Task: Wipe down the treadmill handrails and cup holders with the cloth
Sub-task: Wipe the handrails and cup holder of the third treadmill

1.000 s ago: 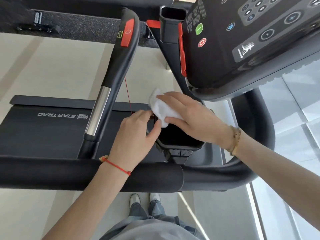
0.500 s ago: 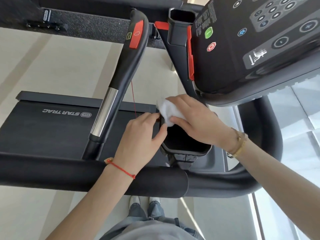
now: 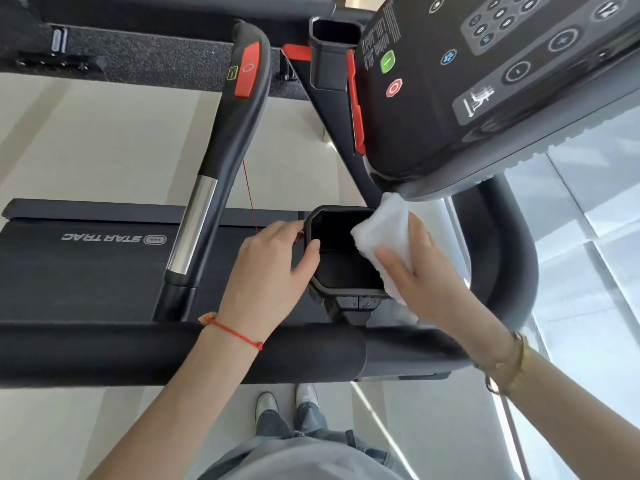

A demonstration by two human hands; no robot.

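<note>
— Where's the cloth?
— Under the right hand, a folded white cloth pinned flat on the cup holder's near-side rim.
— And the left hand?
— Fingers clamped around the opposite rim — steady it, press evenly, follow the edge.

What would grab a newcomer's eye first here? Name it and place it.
The white cloth, centre frame, pressed by the right hand against the right rim of the black cup holder while the left hand steadies its left rim. Next, the red patch on the handrail, upper left.
</note>
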